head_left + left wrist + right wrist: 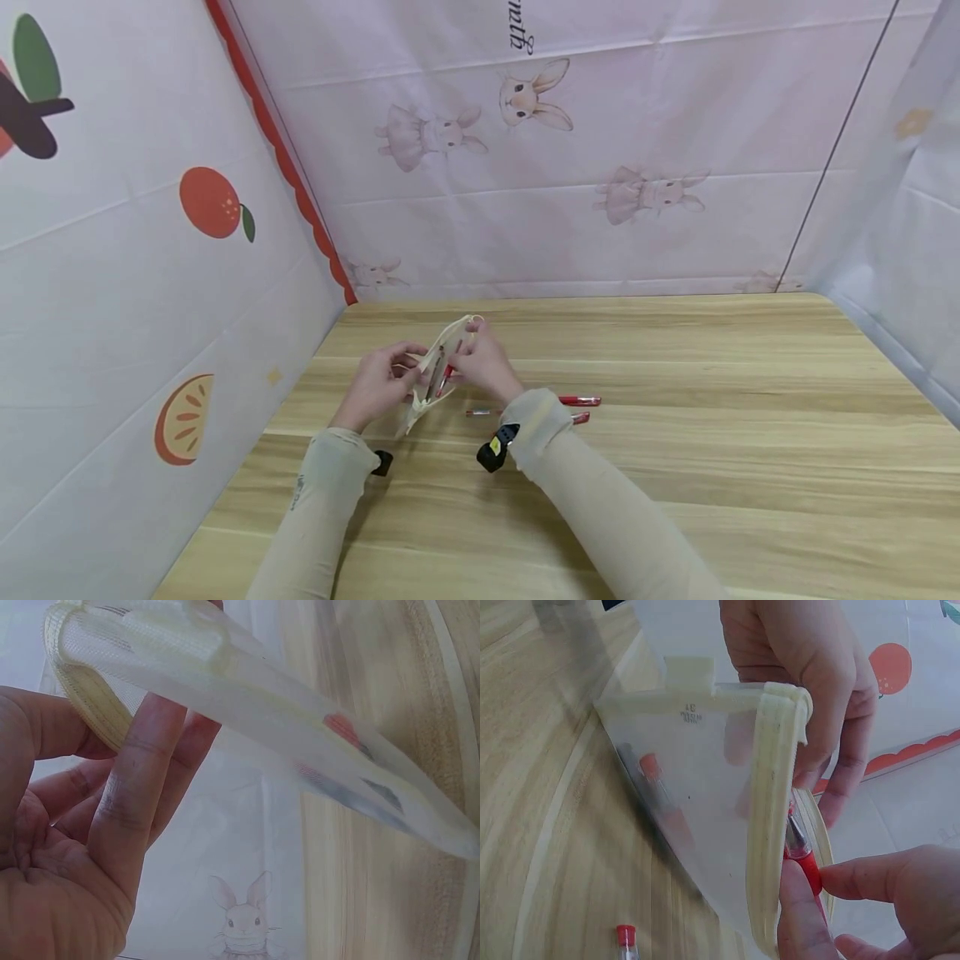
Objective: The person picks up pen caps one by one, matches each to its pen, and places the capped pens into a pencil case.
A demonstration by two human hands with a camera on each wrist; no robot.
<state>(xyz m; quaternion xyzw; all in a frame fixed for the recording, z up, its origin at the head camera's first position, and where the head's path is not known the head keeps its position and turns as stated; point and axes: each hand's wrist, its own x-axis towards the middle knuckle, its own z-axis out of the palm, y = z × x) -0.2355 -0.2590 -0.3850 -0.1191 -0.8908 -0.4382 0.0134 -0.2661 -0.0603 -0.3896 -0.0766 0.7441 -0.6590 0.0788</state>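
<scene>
A translucent mesh zipper pouch with cream edging is held up above the table, its zipper parted. My left hand pinches one side of its opening between thumb and fingers. In the left wrist view the thumb lies against the zipper band. Between thumb and finger, my right hand pinches a red pen, whose clear end reaches into the opening. Through the mesh, more pens show inside, one with a red end; their number is hard to tell.
Red pens lie on the wooden table beside and partly behind my right wrist. A clear-barrelled pen lies below the right hand. Black wrist cameras sit at both cuffs. Printed cloth walls border the table.
</scene>
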